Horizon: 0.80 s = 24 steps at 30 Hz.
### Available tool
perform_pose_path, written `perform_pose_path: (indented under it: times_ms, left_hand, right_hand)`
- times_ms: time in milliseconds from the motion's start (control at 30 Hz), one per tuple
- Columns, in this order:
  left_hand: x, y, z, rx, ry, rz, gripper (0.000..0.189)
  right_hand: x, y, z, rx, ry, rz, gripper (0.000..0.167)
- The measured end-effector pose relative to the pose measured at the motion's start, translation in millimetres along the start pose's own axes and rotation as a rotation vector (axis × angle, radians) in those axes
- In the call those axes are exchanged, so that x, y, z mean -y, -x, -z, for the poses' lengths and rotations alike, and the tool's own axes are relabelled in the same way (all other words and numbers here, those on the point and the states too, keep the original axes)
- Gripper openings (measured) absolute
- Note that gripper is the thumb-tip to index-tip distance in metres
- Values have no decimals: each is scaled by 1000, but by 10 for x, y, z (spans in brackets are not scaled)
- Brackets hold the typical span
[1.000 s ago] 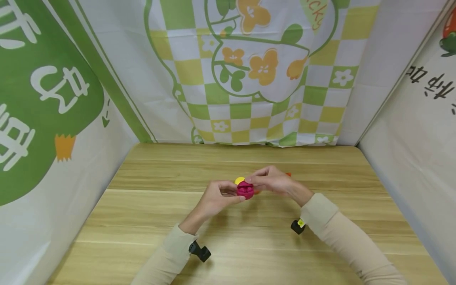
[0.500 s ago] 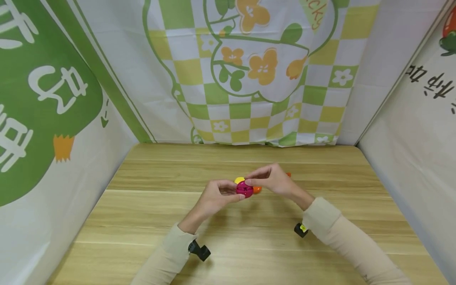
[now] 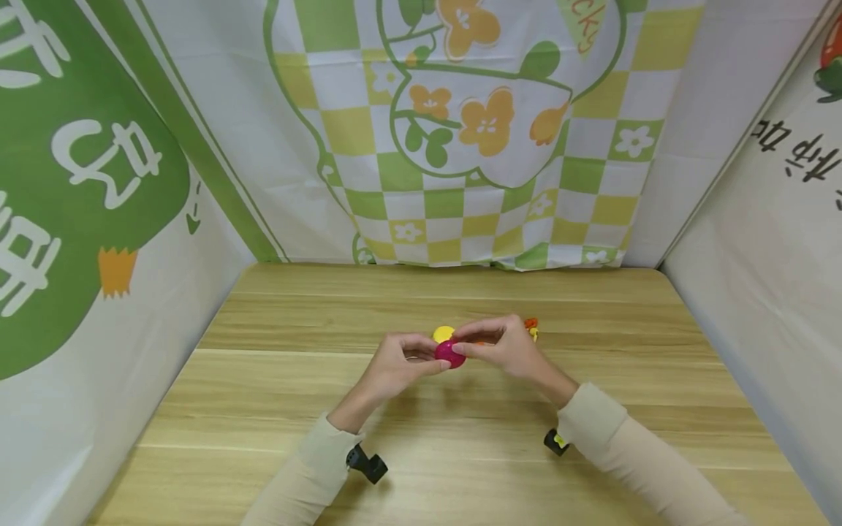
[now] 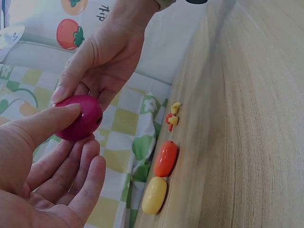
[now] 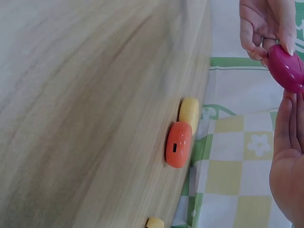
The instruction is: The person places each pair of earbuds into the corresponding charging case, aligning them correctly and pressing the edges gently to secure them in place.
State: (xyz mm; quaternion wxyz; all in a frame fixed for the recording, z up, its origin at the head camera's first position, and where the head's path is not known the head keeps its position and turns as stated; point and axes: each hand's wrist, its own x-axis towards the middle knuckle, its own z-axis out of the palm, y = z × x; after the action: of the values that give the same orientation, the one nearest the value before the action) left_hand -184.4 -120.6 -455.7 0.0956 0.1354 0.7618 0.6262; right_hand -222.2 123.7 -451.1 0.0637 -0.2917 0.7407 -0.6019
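Note:
A glossy magenta earbud case (image 3: 450,355), rounded and closed, is held between both hands above the table. My left hand (image 3: 397,363) pinches it, with the thumb lying across its near face in the left wrist view. From the other side my right hand (image 3: 503,343) holds its edge between thumb and fingers. A small dark port shows on the case (image 4: 80,121) in the left wrist view. Behind the hands, a yellow case (image 4: 154,195) and an orange case (image 5: 183,137) of similar shape lie end to end on the table.
Small orange and yellow pieces (image 4: 172,116) lie on the wooden table (image 3: 316,409), beyond the right hand. A checked cloth (image 3: 487,204) hangs at the table's back edge, with printed cloth walls on either side.
The magenta case stood open with its inside showing; its lid is now down. My right hand has come slightly lower and nearer, uncovering more of the small pieces behind it.

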Motion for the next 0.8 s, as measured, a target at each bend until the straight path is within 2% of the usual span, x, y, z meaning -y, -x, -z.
perform_pose_path:
  times_ms: [100, 267, 567, 800]
  left_hand:
    - [-2, 9, 20, -13, 3, 19, 25]
    - [-7, 21, 66, -32, -2, 46, 27]
    - [5, 62, 166, -31, 5, 37, 27]
    - [2, 96, 296, -101, -27, 55, 28]
  right_hand:
    - [1, 26, -25, -18, 23, 3, 24]
    - [25, 94, -82, -50, -19, -92, 32]
    - [41, 96, -285, -85, -79, -162, 26]
    - [91, -51, -409, -118, 9, -202, 26]
